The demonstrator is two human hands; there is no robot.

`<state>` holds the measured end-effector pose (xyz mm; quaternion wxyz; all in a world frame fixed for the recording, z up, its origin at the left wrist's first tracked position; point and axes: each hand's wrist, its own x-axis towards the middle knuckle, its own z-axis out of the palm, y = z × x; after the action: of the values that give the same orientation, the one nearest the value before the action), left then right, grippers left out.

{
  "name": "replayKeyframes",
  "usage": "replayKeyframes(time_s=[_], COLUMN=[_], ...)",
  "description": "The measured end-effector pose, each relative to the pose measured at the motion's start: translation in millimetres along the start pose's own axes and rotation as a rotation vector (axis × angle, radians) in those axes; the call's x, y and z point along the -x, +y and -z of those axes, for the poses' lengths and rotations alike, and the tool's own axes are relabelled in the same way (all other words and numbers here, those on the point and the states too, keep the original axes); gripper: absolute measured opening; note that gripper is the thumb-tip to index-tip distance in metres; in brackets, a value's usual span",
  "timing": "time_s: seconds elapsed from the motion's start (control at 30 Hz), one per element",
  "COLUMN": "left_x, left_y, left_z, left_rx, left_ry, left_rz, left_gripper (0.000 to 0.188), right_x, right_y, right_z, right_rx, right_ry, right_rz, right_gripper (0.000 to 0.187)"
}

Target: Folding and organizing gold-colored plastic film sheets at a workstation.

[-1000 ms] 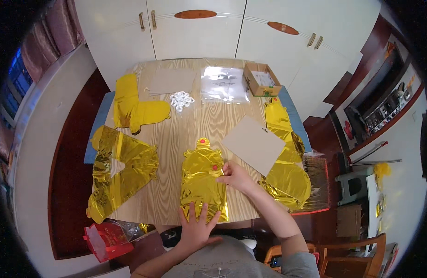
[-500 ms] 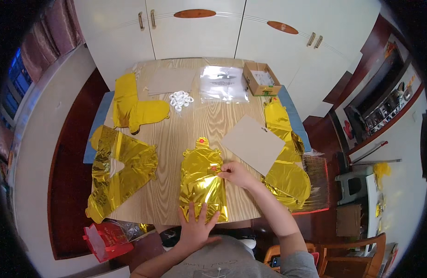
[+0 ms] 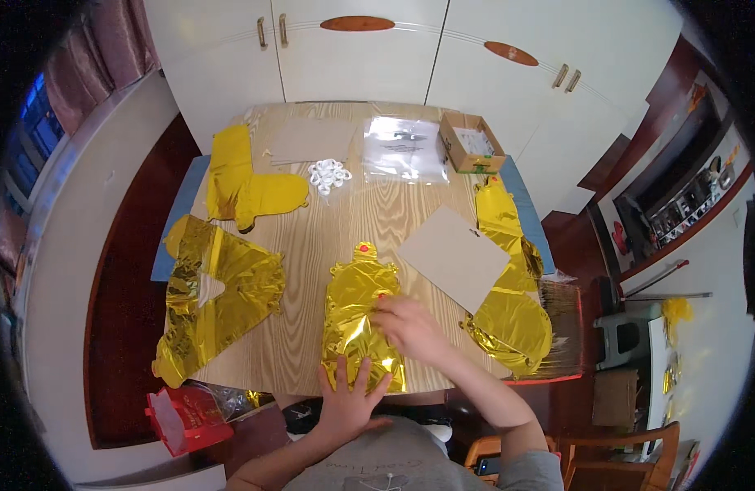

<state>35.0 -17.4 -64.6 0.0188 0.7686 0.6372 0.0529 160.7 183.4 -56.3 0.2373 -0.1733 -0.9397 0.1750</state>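
A gold foil balloon, uninflated and folded into a narrow upright shape, lies near the table's front edge. Red spots mark its top tab and right side. My left hand rests on its lower end with fingers spread flat. At the balloon's right side my right hand is closed, fingers bent together against the foil; the fingertips are partly hidden. A grey-beige card lies to the right, overlapping another flat gold foil balloon. To the left is a wide, unfolded gold foil balloon.
Another gold foil balloon is at the far left. Along the back are beige cards, a heap of white rings, clear plastic bags and a cardboard box. A red bag stands below the table's left front.
My right hand has moved inward and slightly down over the foil from its pinch at the balloon's right edge. My left hand stays spread on the lower end. The whole view has shifted slightly.
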Motion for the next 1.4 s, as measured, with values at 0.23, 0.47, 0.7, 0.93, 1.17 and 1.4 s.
replayKeyframes(time_s=[0.23, 0.47, 0.7, 0.93, 1.17, 1.4], left_x=[0, 0, 0, -2, 0, 0], left_y=[-1, 0, -2, 0, 0, -1], left_z=[-1, 5, -1, 6, 4, 2], left_rx=[0.031, 0.056, 0.046, 0.066, 0.081, 0.061], left_ry=[-0.016, 0.015, -0.033, -0.009, 0.004, -0.029], left_rz=[0.012, 0.011, -0.002, 0.018, 0.018, 0.022], left_gripper=[0.087, 0.091, 0.090, 0.094, 0.092, 0.092], right_x=[7, 15, 19, 19, 20, 16], right_y=[-7, -1, 13, 11, 23, 30], right_z=[-11, -13, -8, 14, 12, -7], right_rx=[0.097, 0.139, 0.220, 0.190, 0.221, 0.412], right_ry=[-0.279, -0.275, -0.333, -0.439, -0.420, -0.129], right_rz=[0.080, 0.015, 0.015, 0.013, -0.066, -0.156], right_gripper=[0.043, 0.046, 0.057, 0.083, 0.077, 0.052])
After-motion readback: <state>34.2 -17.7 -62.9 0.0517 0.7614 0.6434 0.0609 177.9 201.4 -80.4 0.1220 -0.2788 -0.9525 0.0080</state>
